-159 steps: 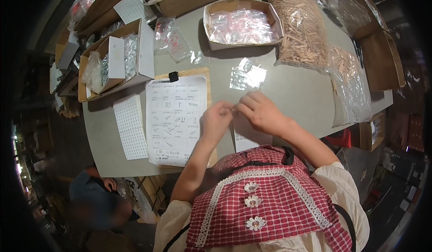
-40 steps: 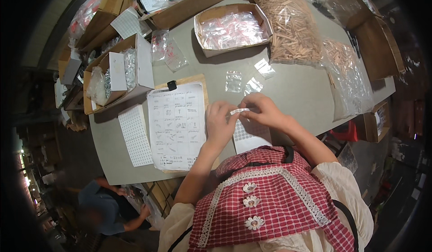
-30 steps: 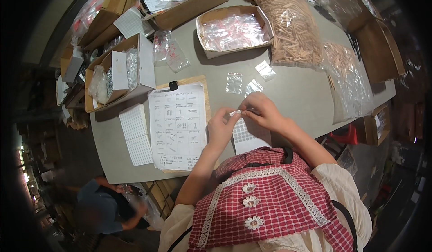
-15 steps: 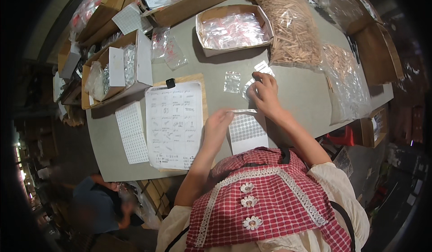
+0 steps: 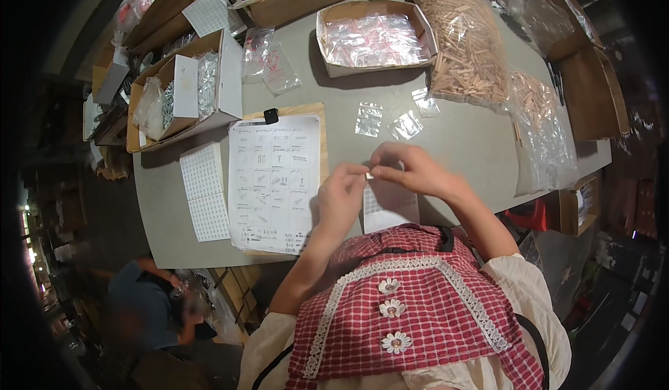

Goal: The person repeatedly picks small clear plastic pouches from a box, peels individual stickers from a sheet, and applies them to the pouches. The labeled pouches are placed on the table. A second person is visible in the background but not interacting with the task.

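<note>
My left hand (image 5: 342, 193) is closed at the top left corner of a white sheet of small round grey stickers (image 5: 390, 207), pinching it between thumb and fingers. My right hand (image 5: 417, 170) meets it there, thumb and forefinger pinched together. A small white bit shows between the two hands' fingertips; whether it is the sheet's bent edge or a loose piece I cannot tell. Beyond the hands lie three small clear zip bags: one at the left (image 5: 368, 119), one in the middle (image 5: 405, 124) and one at the right (image 5: 424, 103).
A clipboard with a printed parts list (image 5: 274, 181) lies left, beside more sticker sheets (image 5: 205, 191). Boxes of hardware (image 5: 232, 83) stand far left. A carton of clear bags (image 5: 411, 64) and a big bag of wooden dowels (image 5: 468, 48) are at the back. A person (image 5: 150, 306) sits lower left.
My right hand has come back from the small bags to my left hand at the sheet's top edge. The bags it was touching now lie apart. The view has shifted slightly.
</note>
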Available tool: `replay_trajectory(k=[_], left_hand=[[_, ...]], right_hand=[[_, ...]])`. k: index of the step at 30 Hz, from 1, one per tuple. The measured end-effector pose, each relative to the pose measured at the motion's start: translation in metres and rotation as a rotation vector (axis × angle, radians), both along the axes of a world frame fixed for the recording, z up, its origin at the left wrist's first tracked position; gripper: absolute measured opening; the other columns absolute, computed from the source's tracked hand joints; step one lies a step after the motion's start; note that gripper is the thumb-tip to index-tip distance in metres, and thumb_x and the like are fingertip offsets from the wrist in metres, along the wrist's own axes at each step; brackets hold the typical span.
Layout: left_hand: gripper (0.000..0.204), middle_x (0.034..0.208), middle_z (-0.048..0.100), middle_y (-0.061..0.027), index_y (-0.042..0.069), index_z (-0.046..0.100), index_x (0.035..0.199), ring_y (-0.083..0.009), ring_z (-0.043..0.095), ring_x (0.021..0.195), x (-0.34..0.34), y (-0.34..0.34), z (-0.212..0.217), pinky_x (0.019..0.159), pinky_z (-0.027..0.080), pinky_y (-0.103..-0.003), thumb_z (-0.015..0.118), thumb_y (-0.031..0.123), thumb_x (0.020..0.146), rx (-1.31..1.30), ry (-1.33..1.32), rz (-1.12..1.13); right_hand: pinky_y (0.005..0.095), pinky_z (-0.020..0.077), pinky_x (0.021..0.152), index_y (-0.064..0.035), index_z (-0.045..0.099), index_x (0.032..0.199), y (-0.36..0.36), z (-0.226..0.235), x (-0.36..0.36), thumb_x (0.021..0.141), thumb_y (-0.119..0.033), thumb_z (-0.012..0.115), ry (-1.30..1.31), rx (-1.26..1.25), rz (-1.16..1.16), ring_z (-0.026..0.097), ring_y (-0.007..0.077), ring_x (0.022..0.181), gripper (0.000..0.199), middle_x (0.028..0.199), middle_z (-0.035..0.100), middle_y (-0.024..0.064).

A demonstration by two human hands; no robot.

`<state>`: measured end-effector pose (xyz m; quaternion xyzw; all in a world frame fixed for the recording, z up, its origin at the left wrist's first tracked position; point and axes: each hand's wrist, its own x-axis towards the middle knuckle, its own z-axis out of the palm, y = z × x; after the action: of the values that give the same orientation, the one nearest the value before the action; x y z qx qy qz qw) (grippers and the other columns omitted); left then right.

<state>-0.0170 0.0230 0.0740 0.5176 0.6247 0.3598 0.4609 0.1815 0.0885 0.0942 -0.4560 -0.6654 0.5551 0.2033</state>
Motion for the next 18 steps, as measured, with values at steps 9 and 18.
replay_trajectory(k=[9, 18], left_hand=[[0.012, 0.085, 0.078, -0.0086, 0.005, 0.068, 0.102, -0.0135, 0.072, 0.074, -0.005, 0.000, 0.005, 0.067, 0.053, -0.029, 0.070, 0.014, 0.095, 0.030, 0.013, 0.012], [0.012, 0.083, 0.078, -0.0086, 0.003, 0.068, 0.099, -0.0133, 0.072, 0.073, -0.008, 0.003, 0.007, 0.066, 0.052, -0.029, 0.071, 0.014, 0.093, 0.020, 0.053, -0.012]], right_hand=[[0.0425, 0.0506, 0.074, -0.0033, 0.065, 0.096, -0.009, 0.007, -0.015, 0.085, -0.013, 0.078, -0.019, 0.300, 0.075, 0.064, 0.0331, 0.085, 0.020, 0.088, 0.065, 0.0138], [0.0429, 0.0486, 0.082, -0.0063, 0.068, 0.092, -0.009, 0.010, -0.020, 0.080, -0.007, 0.078, -0.037, 0.535, 0.101, 0.061, 0.0335, 0.092, 0.016, 0.092, 0.064, 0.0112]])
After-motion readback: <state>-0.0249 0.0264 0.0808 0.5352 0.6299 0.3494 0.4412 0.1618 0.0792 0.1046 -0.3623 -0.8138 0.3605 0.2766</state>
